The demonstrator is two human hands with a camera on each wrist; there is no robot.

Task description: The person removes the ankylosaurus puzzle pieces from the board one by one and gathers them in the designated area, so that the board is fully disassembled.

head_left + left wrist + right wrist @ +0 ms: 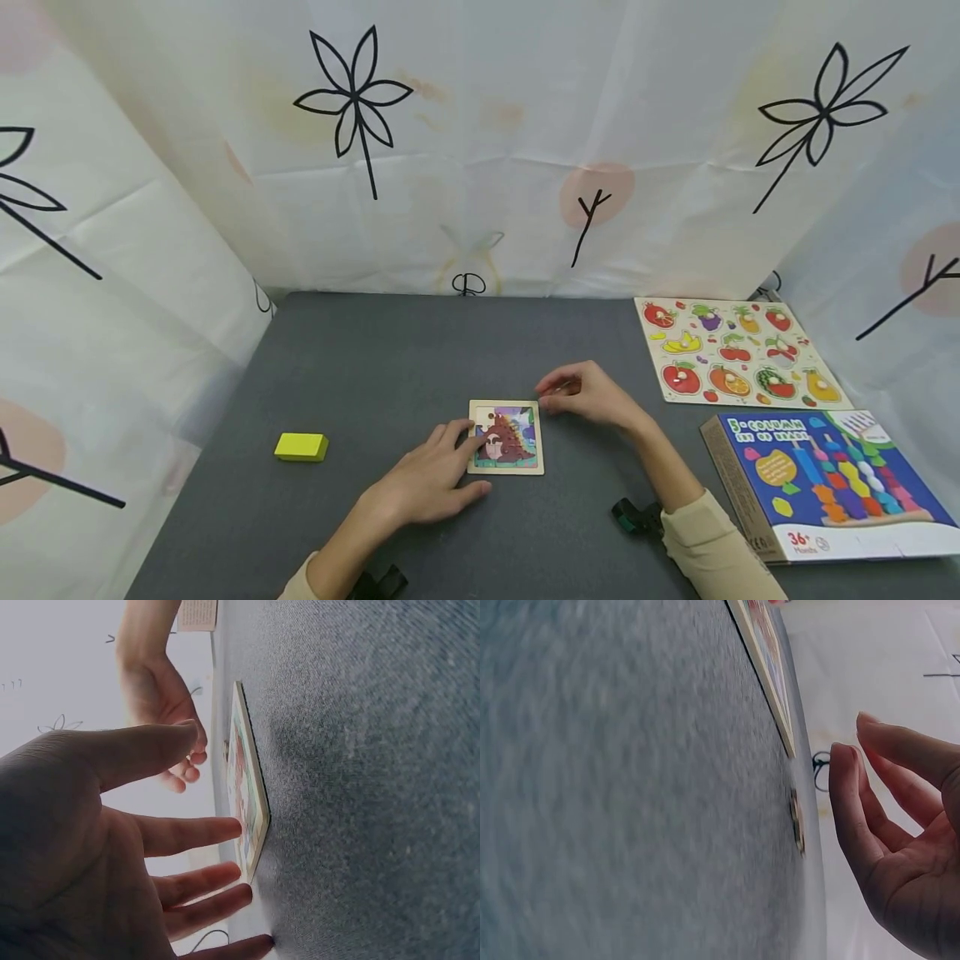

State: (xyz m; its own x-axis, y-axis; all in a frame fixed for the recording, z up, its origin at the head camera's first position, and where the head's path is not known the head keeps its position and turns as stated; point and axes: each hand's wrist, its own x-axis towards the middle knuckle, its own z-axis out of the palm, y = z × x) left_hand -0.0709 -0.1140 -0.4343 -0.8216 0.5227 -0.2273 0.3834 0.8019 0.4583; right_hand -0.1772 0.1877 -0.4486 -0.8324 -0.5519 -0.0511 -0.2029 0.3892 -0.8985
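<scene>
A small square wooden picture puzzle [507,438] with a reddish-brown spiky animal lies flat on the dark table. Along its left side rests my left hand [438,477], fingers extended, with fingertips on the frame and picture. My right hand [592,393] hovers by the puzzle's upper right corner. Its fingers bend loosely toward the thumb, and the right wrist view shows a gap with nothing between them. In that view a small, thin wooden piece [797,821] lies on the table just past the puzzle's corner; in the head view my right hand covers that area.
A yellow block [302,447] sits to the left. At the back right lies a fruit puzzle board [712,398], with a blue toy box [757,492] in front of it. Patterned white cloth [465,225] hangs behind and at both sides of the grey table [375,350].
</scene>
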